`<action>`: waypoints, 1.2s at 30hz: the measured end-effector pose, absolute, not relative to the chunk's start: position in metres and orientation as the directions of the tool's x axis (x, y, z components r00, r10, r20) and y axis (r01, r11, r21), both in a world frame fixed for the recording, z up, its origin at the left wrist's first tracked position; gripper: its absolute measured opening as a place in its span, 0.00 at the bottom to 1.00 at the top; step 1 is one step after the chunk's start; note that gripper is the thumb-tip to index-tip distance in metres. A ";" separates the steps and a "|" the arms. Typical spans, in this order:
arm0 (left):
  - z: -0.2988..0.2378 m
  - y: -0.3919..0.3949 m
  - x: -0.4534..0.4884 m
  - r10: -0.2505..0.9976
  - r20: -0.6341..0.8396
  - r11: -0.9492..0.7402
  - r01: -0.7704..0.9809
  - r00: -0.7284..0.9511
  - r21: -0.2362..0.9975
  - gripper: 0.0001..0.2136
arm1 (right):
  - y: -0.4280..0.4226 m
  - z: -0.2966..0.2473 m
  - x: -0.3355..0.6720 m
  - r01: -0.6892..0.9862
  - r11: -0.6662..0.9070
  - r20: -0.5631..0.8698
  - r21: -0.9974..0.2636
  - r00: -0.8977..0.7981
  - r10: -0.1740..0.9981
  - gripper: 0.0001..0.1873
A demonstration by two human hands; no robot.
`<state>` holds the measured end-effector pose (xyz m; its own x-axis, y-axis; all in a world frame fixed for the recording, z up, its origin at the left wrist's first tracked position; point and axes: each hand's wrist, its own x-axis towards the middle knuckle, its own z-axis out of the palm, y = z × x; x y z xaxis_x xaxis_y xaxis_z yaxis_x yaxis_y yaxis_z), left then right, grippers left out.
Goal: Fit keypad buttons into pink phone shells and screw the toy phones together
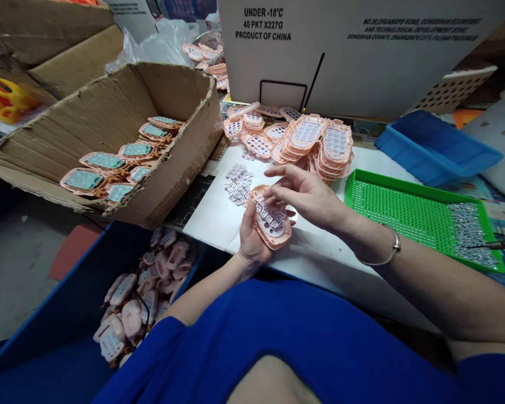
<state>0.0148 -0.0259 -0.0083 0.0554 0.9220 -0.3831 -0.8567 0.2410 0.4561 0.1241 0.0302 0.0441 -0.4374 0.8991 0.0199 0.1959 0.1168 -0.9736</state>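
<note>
My left hand (249, 238) is wrapped round a pink toy phone shell (273, 224), holding it face up over the white table (219, 216). A grey-white keypad sheet lies in the shell. My right hand (307, 196) hovers over the shell's top, fingertips curled down and touching the keypad. It wears a silver bangle at the wrist. A small heap of loose keypad sheets (238, 183) lies on the table just left of my hands.
A pile of pink shells (315, 143) lies behind my hands. A worn cardboard box (168, 168) of assembled shells stands at left, a blue bin (67, 314) of shells below. At right are a green tray (399, 210) and a blue tray (437, 147). A white carton (362, 62) stands behind.
</note>
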 end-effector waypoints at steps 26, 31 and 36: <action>-0.001 -0.026 0.011 0.877 -0.478 0.216 -0.925 0.043 0.313 0.27 | 0.016 0.005 0.154 0.324 0.898 0.669 0.299 -0.742 0.044 0.13; 0.001 -0.026 0.015 0.863 -0.505 0.214 -0.919 0.019 0.330 0.27 | 0.013 0.003 0.154 0.368 0.867 0.712 0.336 -0.702 0.022 0.11; -0.005 -0.025 0.017 0.888 -0.459 0.187 -0.909 -0.005 0.372 0.25 | 0.013 0.008 0.157 0.346 0.869 0.662 0.354 -0.749 0.029 0.12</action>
